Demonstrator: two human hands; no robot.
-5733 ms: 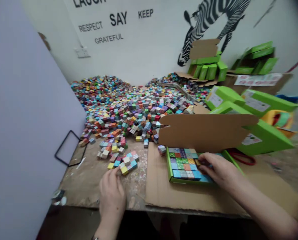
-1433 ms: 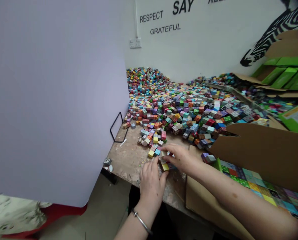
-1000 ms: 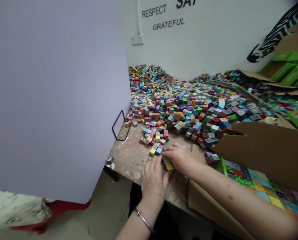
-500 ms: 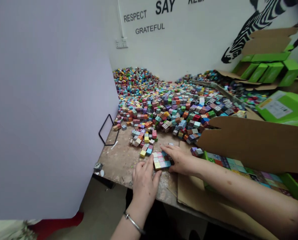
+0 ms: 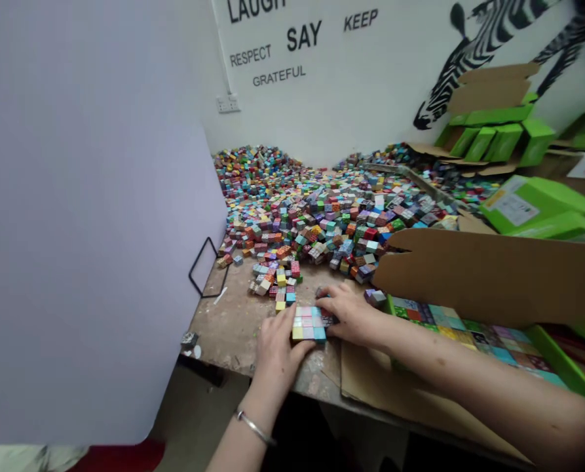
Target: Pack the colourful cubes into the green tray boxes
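A flat block of small patterned boxes [image 5: 308, 321], in yellow, pink, white and blue, sits near the front edge of the worktable. My left hand [image 5: 275, 347] grips its left side, with the thumb along the front edge and the fingers along the far left corner. My right hand [image 5: 351, 314] is closed at the block's right side, its fingers curled round a few darker boxes [image 5: 327, 318] that are partly hidden. Just beyond my left fingertips lies a short row of loose boxes [image 5: 281, 296].
A large heap of small colourful boxes [image 5: 321, 210] covers the table's back. On the right stands an open green carton [image 5: 542, 347] with rows of boxes, its brown flap [image 5: 493, 275] raised. A white panel [image 5: 100, 229] with a black wire handle [image 5: 208, 269] blocks the left.
My right fingers have come off the block's far edge and now curl round the darker boxes at its right. The left hand keeps its grip. The view has shifted slightly.
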